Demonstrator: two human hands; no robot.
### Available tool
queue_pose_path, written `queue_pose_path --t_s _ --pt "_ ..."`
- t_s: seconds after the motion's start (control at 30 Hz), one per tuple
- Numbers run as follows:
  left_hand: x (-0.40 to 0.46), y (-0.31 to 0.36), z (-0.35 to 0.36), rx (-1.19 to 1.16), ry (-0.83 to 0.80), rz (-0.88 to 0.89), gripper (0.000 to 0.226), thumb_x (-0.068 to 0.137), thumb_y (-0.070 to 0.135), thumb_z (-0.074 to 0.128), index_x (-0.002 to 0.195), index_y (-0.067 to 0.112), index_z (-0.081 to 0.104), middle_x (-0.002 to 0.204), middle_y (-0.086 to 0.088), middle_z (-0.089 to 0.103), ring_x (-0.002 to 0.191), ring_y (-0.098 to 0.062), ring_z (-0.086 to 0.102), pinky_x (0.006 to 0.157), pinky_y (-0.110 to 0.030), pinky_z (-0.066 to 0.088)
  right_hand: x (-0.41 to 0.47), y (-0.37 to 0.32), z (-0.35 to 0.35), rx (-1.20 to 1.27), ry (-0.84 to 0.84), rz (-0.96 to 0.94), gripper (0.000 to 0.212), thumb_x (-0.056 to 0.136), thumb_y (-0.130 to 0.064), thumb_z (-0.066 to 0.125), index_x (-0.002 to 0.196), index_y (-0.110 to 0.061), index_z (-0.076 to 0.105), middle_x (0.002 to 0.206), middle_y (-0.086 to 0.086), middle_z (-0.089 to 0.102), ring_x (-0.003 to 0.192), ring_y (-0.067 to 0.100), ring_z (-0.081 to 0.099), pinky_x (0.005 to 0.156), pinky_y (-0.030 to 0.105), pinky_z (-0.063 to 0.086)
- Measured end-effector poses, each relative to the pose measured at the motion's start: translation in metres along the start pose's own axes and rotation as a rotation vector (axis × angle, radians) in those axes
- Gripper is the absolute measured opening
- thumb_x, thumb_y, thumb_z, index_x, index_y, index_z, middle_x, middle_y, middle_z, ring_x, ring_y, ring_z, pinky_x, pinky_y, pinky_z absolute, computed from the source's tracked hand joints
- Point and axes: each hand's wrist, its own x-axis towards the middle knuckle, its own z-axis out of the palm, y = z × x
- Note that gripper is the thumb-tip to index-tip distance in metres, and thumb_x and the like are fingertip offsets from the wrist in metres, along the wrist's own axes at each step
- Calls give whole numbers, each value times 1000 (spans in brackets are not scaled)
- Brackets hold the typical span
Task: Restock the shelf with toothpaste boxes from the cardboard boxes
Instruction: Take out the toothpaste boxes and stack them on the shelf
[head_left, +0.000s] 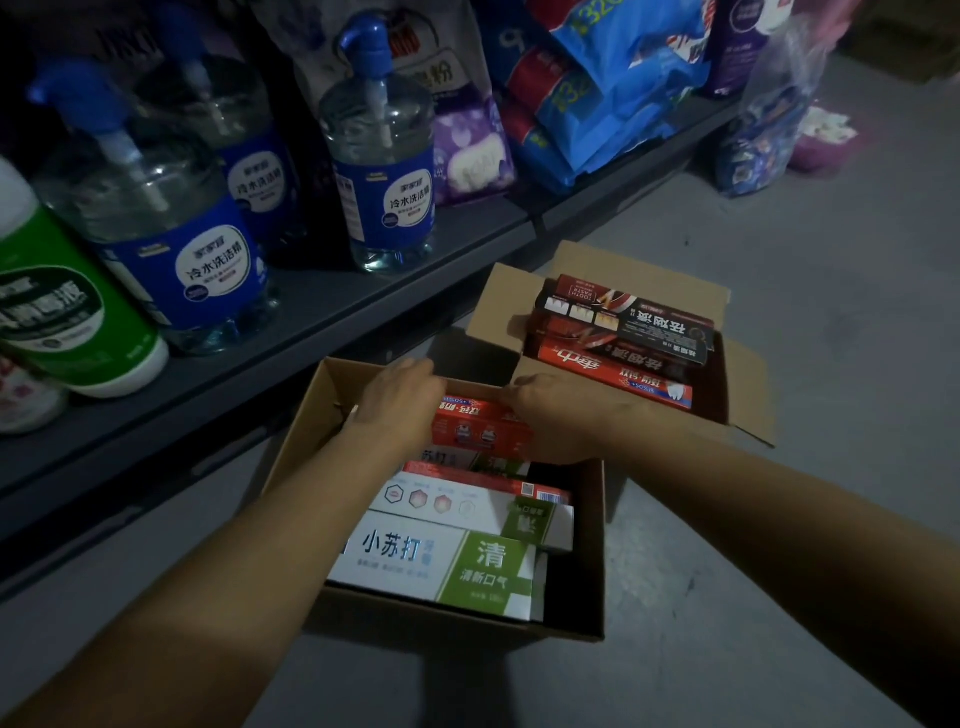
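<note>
Both hands (400, 400) on one red box (480, 428), two cartons (582, 545)

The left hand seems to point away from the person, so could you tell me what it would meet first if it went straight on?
Probably the far wall of the near carton, just beyond the left hand; depth is unclear.

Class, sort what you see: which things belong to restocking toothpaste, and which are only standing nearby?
Belongs: near carton; far carton; red toothpaste box held by left hand and right hand; shelf.
Nearby: pump bottles; green bottle; blue packs.
</note>
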Motion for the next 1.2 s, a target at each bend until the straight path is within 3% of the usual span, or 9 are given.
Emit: queue_pose_path --t_s 0.2,0.3,0.4,0.6,0.7,0.9,0.97,1.07,1.2 --pt "0 -1 -5 -74 -30 -24 48 78 25 77 118 21 51 120 -2 57 111 -20 56 92 -37 50 -1 -4 4 -34 41 8 47 88 -34 65 129 -18 50 119 3 58 105 18 57 82 25 41" --pt "-1 -3 -4 -111 -87 -18 51 78 25 76 123 21 52 123 -3 56 113 -21 56 94 -37 50 0 -5 3 -31 46 1 45 89 -29 64 130 -16 50 126 4 55 113 19 54 88 27 43" --pt "-2 -8 -4 -236 -128 -47 41 78 22 77 113 22 57 121 -2 56 110 -20 57 93 -37 51 0 -6 3 -37 38 -4 44 88 -28 65 128 -16 53 128 4 53 115 19 52 93 29 43" --pt "-9 -31 -33 -336 -183 -44 38 79 21 76 112 22 57 118 0 56 108 -16 55 87 -32 51 -2 -1 -5 14 19 2 38 87 -43 64 117 -20 59 116 -1 55 95 10 52 81 22 41" --pt "-17 -48 -53 -403 -215 -24 33 80 24 74 106 28 54 114 4 55 106 -13 54 83 -28 48 -3 2 -27 136 -49 14 31 87 -37 65 111 -19 59 106 0 61 91 13 59 74 21 44" --pt "-45 -77 -114 -518 -251 13 28 80 24 75 101 35 59 109 12 63 105 -7 58 96 -34 47 -20 -12 -100 349 -89 3 29 84 -28 71 110 -23 60 99 -10 61 91 7 60 74 20 44" --pt "-58 -87 -137 -545 -186 28 31 79 23 77 105 32 62 105 12 65 100 -5 60 93 -29 48 -26 -21 -127 292 -31 4 29 81 -33 73 107 -29 61 89 -17 59 80 -1 56 67 20 40" --pt "-81 -105 -171 -625 -56 36 33 75 27 80 103 27 64 98 11 69 90 -3 64 85 -24 51 -33 -37 -163 236 153 -71 29 79 -28 74 106 -24 63 90 -12 62 79 5 58 69 22 43" --pt "-121 -128 -212 -745 45 -3 51 62 48 84 103 21 70 98 3 75 96 -17 69 95 -39 52 -46 -58 -212 38 401 -155 38 78 -34 75 111 -21 61 91 -12 56 80 8 54 69 23 41"
